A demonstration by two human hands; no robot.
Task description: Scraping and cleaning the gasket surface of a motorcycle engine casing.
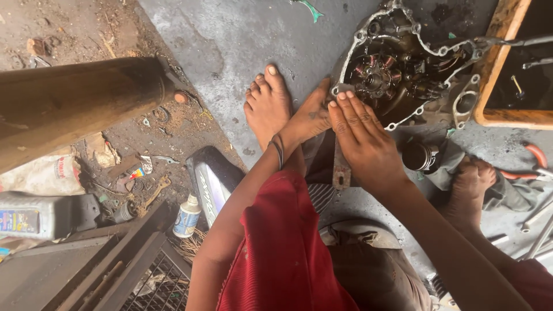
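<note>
An open engine case (403, 75) with copper coils inside lies on the concrete floor in front of me. My right hand (364, 141) lies flat, fingers stretched out, on a flat rusty metal tool (341, 168) whose tip meets the case's near rim. My left hand (307, 119), with a dark band at the wrist, grips the case's left edge right beside that tip. The two hands touch each other. I crouch barefoot, with my left foot (266, 103) just left of the hands and my right foot (473, 185) to the right.
A wooden tray (500, 69) of dark liquid with tools stands at the top right. A piston (419, 155) sits by the case. Red-handled pliers (538, 155) and metal rods (538, 222) lie on the right. On the left are a big rusty pipe (75, 103), a grey oil can (37, 216), a small white bottle (187, 216) and a metal grate (147, 270).
</note>
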